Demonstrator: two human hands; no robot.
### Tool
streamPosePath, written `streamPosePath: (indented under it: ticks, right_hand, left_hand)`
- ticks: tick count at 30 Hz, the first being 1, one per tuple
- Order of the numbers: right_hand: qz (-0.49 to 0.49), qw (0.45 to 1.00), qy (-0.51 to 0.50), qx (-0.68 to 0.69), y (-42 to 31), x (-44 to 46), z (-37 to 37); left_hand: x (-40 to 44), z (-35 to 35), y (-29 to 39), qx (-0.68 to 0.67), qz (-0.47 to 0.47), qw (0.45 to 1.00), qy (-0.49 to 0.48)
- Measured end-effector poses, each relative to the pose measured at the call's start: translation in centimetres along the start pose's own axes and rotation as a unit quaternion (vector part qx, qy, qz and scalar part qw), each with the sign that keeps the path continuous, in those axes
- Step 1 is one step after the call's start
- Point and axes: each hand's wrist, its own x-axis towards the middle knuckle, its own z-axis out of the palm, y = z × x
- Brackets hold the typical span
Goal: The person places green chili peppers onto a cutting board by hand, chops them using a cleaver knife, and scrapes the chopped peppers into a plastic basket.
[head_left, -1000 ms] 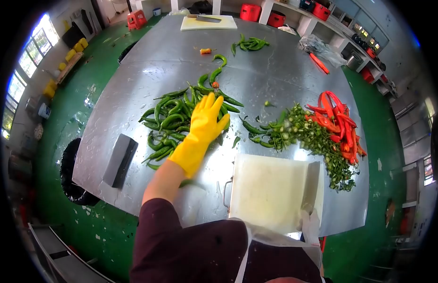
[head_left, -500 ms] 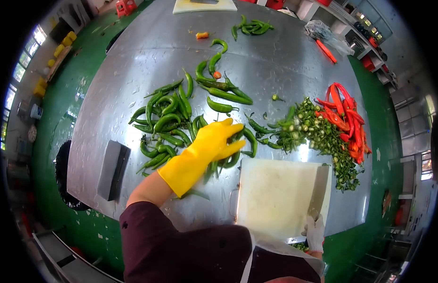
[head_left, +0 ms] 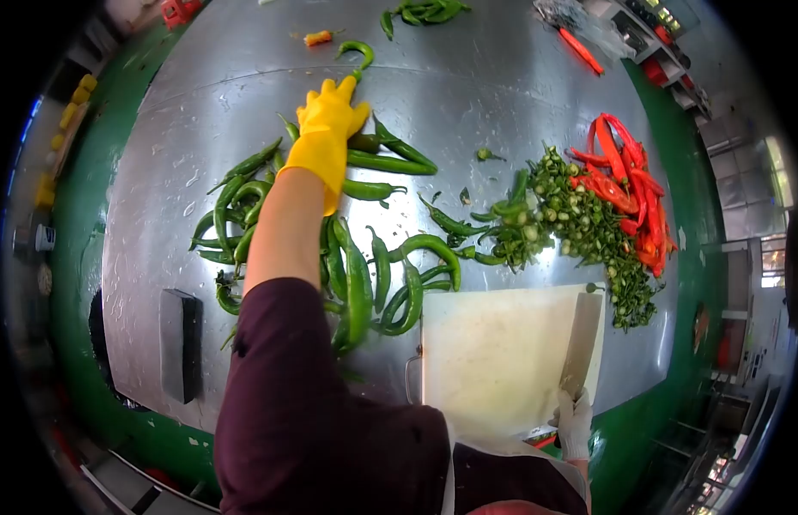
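Note:
My left hand (head_left: 327,124), in a yellow rubber glove, reaches over the upper part of the green peppers (head_left: 354,283) with its fingers spread and nothing visibly held. More long green peppers lie under and around my forearm. In a pale glove, my right hand (head_left: 576,422) is wrapped round the handle of a cleaver (head_left: 581,343), whose blade rests flat along the right side of the white cutting board (head_left: 493,360). Beyond the board is a heap of chopped green pieces (head_left: 579,215), with red peppers (head_left: 635,197) beside it.
A grey block (head_left: 180,343) stands at the left of the metal table (head_left: 467,94). An orange pepper piece (head_left: 318,38), some green peppers (head_left: 426,10) and a plastic bag (head_left: 579,24) lie towards the far side. A red stool (head_left: 179,10) is on the floor.
My left hand has moved away from the near peppers to the farther ones, leaving several green peppers beside the board. My right hand stays on the cleaver. The view has shifted.

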Motion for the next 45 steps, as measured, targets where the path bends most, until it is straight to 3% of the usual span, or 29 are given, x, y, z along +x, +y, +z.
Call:
streamPosePath:
  ticks: [2, 5, 8, 11, 13, 15, 19, 23, 24, 27, 29, 32, 36, 37, 39, 41, 42, 44, 45]
  right_hand:
    - [0.005, 1.000, -0.007, 0.025, -0.6, -0.1, 0.2]
    - [0.019, 0.999, -0.009, 0.037, -0.5, 0.0, 0.2]
    - [0.024, 0.999, -0.012, 0.047, -0.5, -0.1, 0.3]
    - [0.025, 0.999, -0.005, 0.027, -0.7, 0.1, 0.1]
    - [0.049, 0.999, -0.007, 0.017, -1.2, -0.1, -0.1]
    - [-0.010, 1.000, 0.004, -0.003, -0.8, 0.0, 0.1]
    - [-0.062, 0.998, 0.017, -0.026, 1.2, 0.6, 0.0]
    - [-0.144, 0.985, 0.055, -0.075, 5.2, 1.9, 1.1]
    - [-0.127, 0.987, 0.042, -0.088, 4.1, 1.6, 0.7]
    - [-0.087, 0.990, -0.002, -0.111, 1.3, 0.5, 0.0]
    - [-0.090, 0.990, -0.009, -0.104, 2.6, 1.1, -0.2]
    - [-0.124, 0.988, 0.001, -0.086, 5.6, 3.5, 0.2]
    - [-0.190, 0.981, 0.023, -0.041, 7.6, 5.8, 1.2]
    - [-0.197, 0.980, 0.016, -0.036, 7.2, 5.7, 0.7]
    - [-0.227, 0.973, 0.020, -0.032, 7.2, 6.0, 0.4]
    - [-0.265, 0.963, 0.034, -0.043, 8.1, 6.7, 0.4]
    - [-0.281, 0.957, 0.040, -0.050, 8.2, 6.9, 0.1]
    - [-0.303, 0.950, 0.042, -0.061, 7.8, 6.4, 0.2]
    - [-0.292, 0.955, 0.024, -0.053, 7.3, 5.9, 0.2]
  left_hand:
    - [-0.3, 0.0, -0.2, -0.045, 0.014, 0.995, 0.084]
    - [-2.6, -1.8, 0.3, -0.220, 0.228, 0.940, 0.125]
    - [-5.8, -4.6, 3.4, -0.090, 0.500, 0.861, 0.038]
    - [-6.5, -4.0, 5.3, -0.020, 0.423, 0.888, -0.177]
    - [-5.7, -2.5, 5.3, 0.024, 0.413, 0.892, -0.181]
    - [-5.8, -3.2, 6.4, 0.093, 0.424, 0.879, -0.200]
    - [-8.3, -3.3, 10.2, 0.235, 0.352, 0.873, -0.241]
    - [-11.7, -3.3, 7.9, 0.155, 0.305, 0.924, -0.169]
    - [-12.3, -4.7, 7.7, 0.138, 0.293, 0.932, -0.161]
    - [-14.3, -9.8, 6.9, 0.043, 0.345, 0.936, 0.055]
    - [-16.1, -11.3, 8.0, -0.249, 0.213, 0.943, 0.062]
    - [-21.3, -14.3, 12.2, -0.545, 0.060, 0.836, 0.025]
    - [-30.8, -10.4, 18.5, -0.713, 0.003, 0.688, -0.135]
    - [-33.1, -8.6, 20.0, -0.776, -0.074, 0.588, -0.215]
    - [-36.2, -0.2, 24.0, -0.858, -0.145, 0.479, -0.115]
    - [-38.6, 1.4, 25.6, -0.818, -0.184, 0.522, -0.155]
    - [-39.6, 1.3, 25.9, -0.780, -0.186, 0.574, -0.165]
    - [-40.4, -5.6, 25.9, -0.605, -0.170, 0.761, -0.163]
    - [-40.2, -3.3, 24.7, -0.566, -0.148, 0.805, -0.099]
